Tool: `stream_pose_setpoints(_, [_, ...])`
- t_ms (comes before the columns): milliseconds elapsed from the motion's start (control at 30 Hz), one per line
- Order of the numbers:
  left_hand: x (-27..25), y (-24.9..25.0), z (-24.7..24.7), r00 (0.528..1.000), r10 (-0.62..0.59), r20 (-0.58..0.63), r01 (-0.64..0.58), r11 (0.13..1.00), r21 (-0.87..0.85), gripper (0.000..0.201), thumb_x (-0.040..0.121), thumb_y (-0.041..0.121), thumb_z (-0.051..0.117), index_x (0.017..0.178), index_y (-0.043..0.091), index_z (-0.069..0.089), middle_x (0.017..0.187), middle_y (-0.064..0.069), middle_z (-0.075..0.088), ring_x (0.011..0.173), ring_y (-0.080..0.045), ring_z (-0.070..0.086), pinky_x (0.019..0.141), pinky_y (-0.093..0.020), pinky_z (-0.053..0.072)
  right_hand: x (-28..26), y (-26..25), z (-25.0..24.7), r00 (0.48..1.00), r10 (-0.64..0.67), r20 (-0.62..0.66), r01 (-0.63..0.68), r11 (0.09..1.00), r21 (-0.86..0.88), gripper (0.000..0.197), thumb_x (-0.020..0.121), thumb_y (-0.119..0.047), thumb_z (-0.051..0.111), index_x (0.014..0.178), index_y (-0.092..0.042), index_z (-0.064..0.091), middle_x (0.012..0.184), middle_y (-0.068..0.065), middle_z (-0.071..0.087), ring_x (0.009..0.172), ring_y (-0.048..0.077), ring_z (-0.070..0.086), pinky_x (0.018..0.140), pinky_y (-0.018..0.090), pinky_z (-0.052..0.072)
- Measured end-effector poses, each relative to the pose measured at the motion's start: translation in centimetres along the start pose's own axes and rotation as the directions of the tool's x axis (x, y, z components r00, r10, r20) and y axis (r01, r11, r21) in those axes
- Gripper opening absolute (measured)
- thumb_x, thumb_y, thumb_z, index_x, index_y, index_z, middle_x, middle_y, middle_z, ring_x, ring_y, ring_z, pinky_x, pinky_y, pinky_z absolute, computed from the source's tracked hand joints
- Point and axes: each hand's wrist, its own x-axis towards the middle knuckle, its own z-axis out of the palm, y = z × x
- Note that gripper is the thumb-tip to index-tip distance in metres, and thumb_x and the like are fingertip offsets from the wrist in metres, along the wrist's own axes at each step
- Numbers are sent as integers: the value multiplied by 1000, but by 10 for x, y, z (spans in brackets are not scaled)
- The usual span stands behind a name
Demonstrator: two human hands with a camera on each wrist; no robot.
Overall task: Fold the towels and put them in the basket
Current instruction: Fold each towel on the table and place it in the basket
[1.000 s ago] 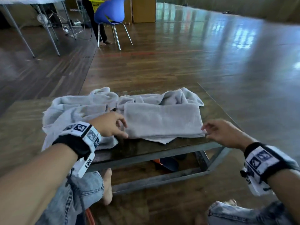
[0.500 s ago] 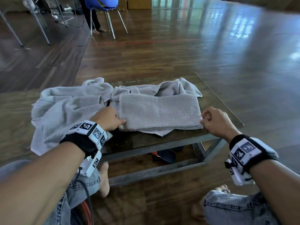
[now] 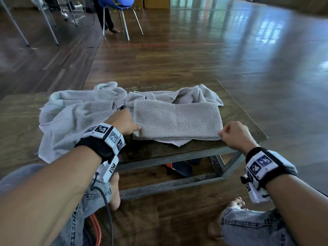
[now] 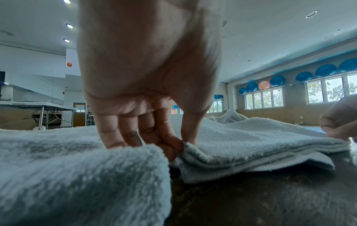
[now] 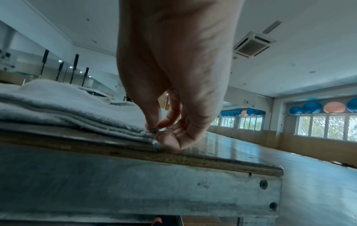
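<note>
A grey folded towel (image 3: 177, 119) lies in several layers on the low table (image 3: 245, 121). My left hand (image 3: 137, 127) pinches its near left corner between thumb and fingers, as the left wrist view shows on the towel (image 4: 251, 137) with the hand (image 4: 182, 145). My right hand (image 3: 221, 134) pinches the near right corner; the right wrist view shows the thumb and forefinger of that hand (image 5: 156, 132) closed on the towel's (image 5: 58, 110) edge. A crumpled grey towel (image 3: 74, 118) lies heaped to the left. No basket is in view.
Another rumpled towel (image 3: 198, 93) lies behind the folded one. The table's near edge (image 3: 177, 153) and metal frame stand before my knees. A blue chair (image 3: 115, 2) and another person's legs are far back on the wooden floor. An orange and dark object (image 3: 179, 168) sits under the table.
Both hands came in onto the folded towel's near corners, the right from off the table's right side, and now pinch them. The head view tilted down.
</note>
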Motion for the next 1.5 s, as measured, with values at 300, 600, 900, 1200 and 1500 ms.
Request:
stream_pose_setpoints(300, [-8, 3, -2, 998, -33, -62, 36, 998, 50, 41, 83, 41, 75, 70, 12, 49, 70, -3, 57, 63, -20, 57, 57, -32, 40, 0, -13, -20, 987, 116, 115, -109, 992, -66, 14, 82, -11, 72, 76, 1, 72, 75, 11, 73, 61, 16, 64, 54, 24, 50])
stream_pose_setpoints(600, [-9, 53, 15, 878, 365, -311, -377, 926, 24, 33, 87, 33, 66, 113, 17, 51, 123, -7, 45, 115, -23, 46, 87, -31, 39, -7, -86, 11, 948, -315, -53, 313, 949, -46, 17, 91, -25, 59, 107, -21, 56, 116, 1, 53, 101, 20, 54, 84, 36, 47])
stream_pose_setpoints(900, [14, 79, 70, 947, 312, -80, -309, 950, 45, 67, 100, 43, 31, 158, 16, 12, 167, -3, -7, 152, -19, -17, 124, -46, -5, 23, -114, 77, 873, -443, 205, 465, 883, -72, 59, 97, -26, 42, 153, -37, 31, 166, -7, 23, 153, 19, 18, 121, 45, 15])
stream_pose_setpoints(1200, [29, 65, 79, 948, 316, -24, -315, 948, 34, 73, 96, 59, 22, 159, 29, -1, 166, 8, -15, 150, -10, -22, 120, -40, -15, 34, -97, 89, 858, -354, 372, 448, 871, -204, 58, 106, -41, 20, 159, -44, -3, 168, -9, -17, 154, 14, -19, 121, 50, -12])
stream_pose_setpoints(1500, [32, 49, 70, 949, 299, 99, -304, 952, 41, 88, 83, 86, 20, 154, 44, -13, 160, 16, -29, 145, -6, -31, 112, -42, -26, 28, -93, 89, 885, -326, 333, 413, 880, -237, 57, 105, -47, 14, 159, -44, -6, 167, -12, -20, 152, 10, -23, 121, 46, -15])
